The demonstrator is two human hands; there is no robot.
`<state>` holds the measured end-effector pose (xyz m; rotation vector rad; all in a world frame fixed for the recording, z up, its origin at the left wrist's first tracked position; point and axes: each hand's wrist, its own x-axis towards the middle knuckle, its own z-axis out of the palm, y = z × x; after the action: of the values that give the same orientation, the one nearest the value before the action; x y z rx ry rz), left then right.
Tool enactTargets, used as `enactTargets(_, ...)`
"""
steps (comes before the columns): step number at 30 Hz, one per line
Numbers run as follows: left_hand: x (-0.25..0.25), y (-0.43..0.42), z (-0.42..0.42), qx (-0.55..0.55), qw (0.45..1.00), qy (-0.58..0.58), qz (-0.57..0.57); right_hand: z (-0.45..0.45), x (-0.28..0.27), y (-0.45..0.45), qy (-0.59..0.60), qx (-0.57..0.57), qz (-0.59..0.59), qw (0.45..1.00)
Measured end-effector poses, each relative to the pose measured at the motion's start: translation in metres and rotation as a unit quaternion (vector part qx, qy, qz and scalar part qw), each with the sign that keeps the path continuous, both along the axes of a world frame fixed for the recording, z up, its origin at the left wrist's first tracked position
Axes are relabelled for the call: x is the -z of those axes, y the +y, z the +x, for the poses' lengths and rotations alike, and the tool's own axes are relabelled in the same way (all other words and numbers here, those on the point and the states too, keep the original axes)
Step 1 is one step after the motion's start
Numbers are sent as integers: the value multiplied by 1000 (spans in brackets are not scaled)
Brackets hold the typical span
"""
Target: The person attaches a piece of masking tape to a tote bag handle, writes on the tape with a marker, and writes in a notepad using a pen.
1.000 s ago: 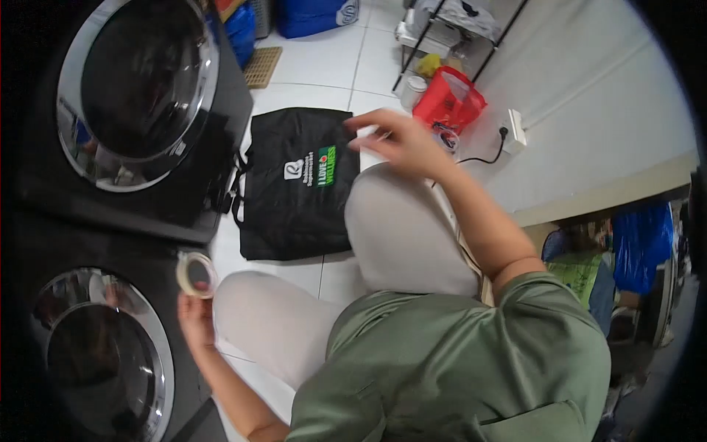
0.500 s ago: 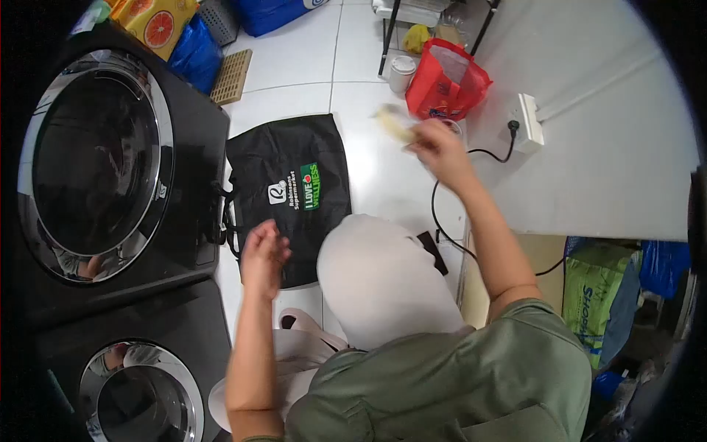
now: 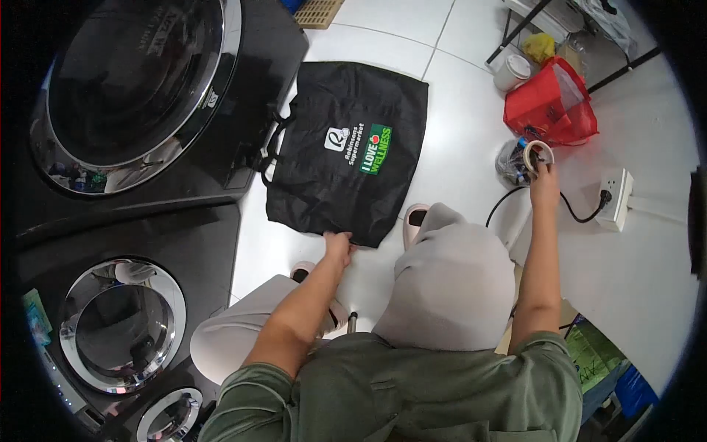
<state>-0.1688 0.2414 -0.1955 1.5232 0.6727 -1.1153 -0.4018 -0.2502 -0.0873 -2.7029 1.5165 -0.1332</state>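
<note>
A black cloth shopping bag (image 3: pixel 324 199) with white and green print lies flat on the tiled floor. At its near edge is my left hand (image 3: pixel 339 246), fingers closed on the fabric. Off to the right, my right hand (image 3: pixel 543 177) reaches down with its fingers closed on a cream ring (image 3: pixel 549 149) that looks like a roll of tape. Right beside this ring stands a clear plastic container (image 3: pixel 509 163) with dark and blue items inside. My right fingertips are partly hidden by the hand and the ring.
Black front-loading machines (image 3: pixel 221 221) with round doors line the left side. Beyond my right hand stand a red bag (image 3: pixel 541 107) and a lidded white cup (image 3: pixel 513 72). A wall socket (image 3: pixel 615 199) holds a plugged black cord (image 3: pixel 582 218), which runs close to my right arm.
The view has shifted. My left hand has come down from above the black bag to its near edge. My right hand has lowered the pale item toward the clear container.
</note>
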Motion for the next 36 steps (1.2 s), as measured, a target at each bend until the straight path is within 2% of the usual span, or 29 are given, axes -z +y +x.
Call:
enactTargets(1, -2, 9, 1, 7, 999, -18, 28, -3, 0, -2, 0, -14, -6, 1000)
enactTargets(3, -59, 15, 14, 15, 994, -61, 93, -2, 6, -10, -7, -27, -15, 1000)
enactTargets(5, -38, 67, 29, -16, 964, -86, 251, 12, -5, -9, 2, 11, 17, 1000)
enactTargets(6, 1, 114, 40, -48, 944, -79, 315, 19, -11, -8, 14, 34, 29, 999)
enactTargets(7, -31, 107, 38, -97, 914, -153, 363, 9, 10, -21, 3, 2, -3, 1000)
enactTargets(8, -37, 112, 43, -31, 864, -183, 468, 5, 16, -21, 15, 5, -5, 1000)
enactTargets(9, -68, 94, 46, 42, 835, -218, 504, 4, 17, -23, 28, 5, -9, 1000)
enactTargets(10, -46, 102, 45, 102, 777, -325, 529, 7, 18, -26, 38, 1, -13, 999)
enactTargets(12, -48, 82, 39, 209, 713, -535, 401, 15, 10, -27, 60, 28, 26, 997)
enactTargets(13, -56, 74, 39, 275, 682, -599, 317, 21, 3, -21, 68, 35, 37, 996)
enactTargets(14, -63, 61, 32, 361, 651, -604, 284, 22, -2, -20, 75, 46, 47, 995)
enactTargets(16, -74, 36, 15, 528, 638, -514, 226, 15, 12, -29, 70, 49, 36, 996)
enactTargets(19, -54, 24, -1, 670, 639, -317, 206, 28, -13, -13, 67, 46, 24, 996)
enactTargets(23, -32, 27, 7, 656, 686, -234, 209, 29, -15, -15, 88, 36, 43, 995)
enactTargets(26, -16, 45, 25, 534, 758, -344, 150, 33, -13, -6, -20, 1, -28, 999)
enactTargets(27, -19, 45, 32, 495, 743, -422, 159, 41, -9, 0, -73, -21, -28, 997)
enactTargets(30, -38, 37, 48, 501, 621, -541, 266, 89, 30, 41, -166, -30, 236, 957)
enactTargets(32, -50, 26, 51, 539, 575, -571, 230, 135, 67, 84, -197, -90, 334, 917)
enactTargets(34, -55, 11, 44, 576, 545, -576, 198, 176, 95, 119, -194, 0, 449, 872)
enactTargets(36, -51, -7, 29, 600, 595, -501, 190, 201, 106, 145, -204, 54, 567, 796)
